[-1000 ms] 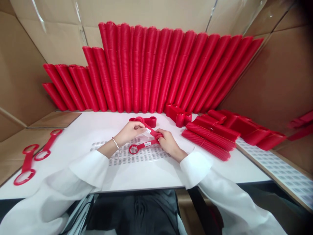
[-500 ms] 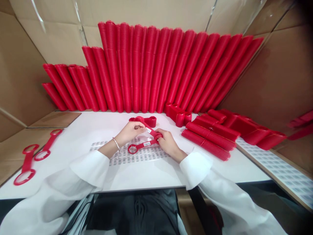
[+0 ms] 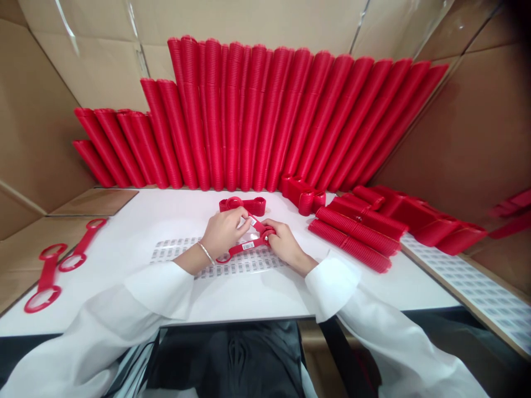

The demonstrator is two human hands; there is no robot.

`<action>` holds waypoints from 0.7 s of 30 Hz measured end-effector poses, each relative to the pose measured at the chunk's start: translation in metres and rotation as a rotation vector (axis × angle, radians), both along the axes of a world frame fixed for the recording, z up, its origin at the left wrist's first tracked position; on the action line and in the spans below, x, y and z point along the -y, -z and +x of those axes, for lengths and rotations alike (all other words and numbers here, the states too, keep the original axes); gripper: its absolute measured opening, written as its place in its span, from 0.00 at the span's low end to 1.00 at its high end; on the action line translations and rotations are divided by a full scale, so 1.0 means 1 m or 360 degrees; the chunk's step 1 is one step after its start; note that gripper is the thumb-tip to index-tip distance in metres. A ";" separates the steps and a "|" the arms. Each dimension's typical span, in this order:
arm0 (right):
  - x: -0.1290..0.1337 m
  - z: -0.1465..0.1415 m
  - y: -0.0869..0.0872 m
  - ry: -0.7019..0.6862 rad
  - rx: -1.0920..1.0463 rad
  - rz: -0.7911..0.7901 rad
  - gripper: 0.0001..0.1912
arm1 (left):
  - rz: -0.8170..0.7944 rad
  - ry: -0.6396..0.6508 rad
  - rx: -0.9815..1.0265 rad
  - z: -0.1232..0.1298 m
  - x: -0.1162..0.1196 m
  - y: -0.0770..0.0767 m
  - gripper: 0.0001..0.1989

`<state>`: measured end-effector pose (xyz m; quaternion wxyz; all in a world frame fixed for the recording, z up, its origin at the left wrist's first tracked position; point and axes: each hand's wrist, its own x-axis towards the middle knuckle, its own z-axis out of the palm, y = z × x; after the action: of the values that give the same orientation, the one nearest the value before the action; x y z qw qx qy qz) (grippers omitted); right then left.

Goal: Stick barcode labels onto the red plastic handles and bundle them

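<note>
My right hand (image 3: 286,242) is closed around the stacked ring ends of a few flat red double-ring plastic pieces (image 3: 244,246), which fan out to the left. Barcode stickers show on two of their bars. My left hand (image 3: 227,231) is closed, with thumb and fingertips at the barcode sticker (image 3: 253,221) on the upper piece. That hand partly hides the lower piece's far ring. Beneath both hands lies a clear sheet of barcode labels (image 3: 236,268). Just behind them, a short stack of the red pieces (image 3: 258,207) rests on the white table (image 3: 249,301).
Tall leaning stacks of red pieces (image 3: 257,121) line the cardboard wall (image 3: 265,22). More red stacks (image 3: 357,232) lie at the right, near another label sheet (image 3: 468,287). Two single pieces, one nearer (image 3: 45,279) and one farther (image 3: 85,246), lie at the left.
My left hand has turned and shifted slightly, its wrist moving right and nearer me, and now covers part of the lower piece's ring. My right hand keeps its hold almost unmoved.
</note>
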<state>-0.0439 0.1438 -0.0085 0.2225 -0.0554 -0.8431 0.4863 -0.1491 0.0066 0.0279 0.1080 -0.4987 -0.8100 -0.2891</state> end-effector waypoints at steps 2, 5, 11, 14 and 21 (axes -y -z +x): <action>0.001 0.000 -0.001 -0.0024 0.0001 -0.0045 0.16 | -0.0055 -0.0049 -0.0379 0.003 0.000 -0.002 0.13; 0.003 0.001 -0.003 -0.0035 -0.0008 -0.0123 0.15 | -0.0026 -0.0094 -0.0741 0.003 -0.001 -0.004 0.15; 0.008 0.001 -0.004 -0.0067 0.0103 -0.0353 0.15 | -0.0025 -0.0358 -0.0791 -0.012 0.000 -0.008 0.17; 0.009 0.000 -0.005 0.0027 0.0166 -0.0463 0.15 | -0.0101 -0.0373 -0.0761 -0.019 0.004 -0.010 0.19; 0.003 0.000 -0.006 0.0169 0.0171 -0.0507 0.15 | -0.0043 -0.0168 -0.0546 -0.025 0.009 -0.010 0.18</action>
<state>-0.0443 0.1406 -0.0022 0.1908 -0.1604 -0.7620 0.5977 -0.1738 -0.0021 0.0375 0.2529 -0.4989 -0.8085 -0.1827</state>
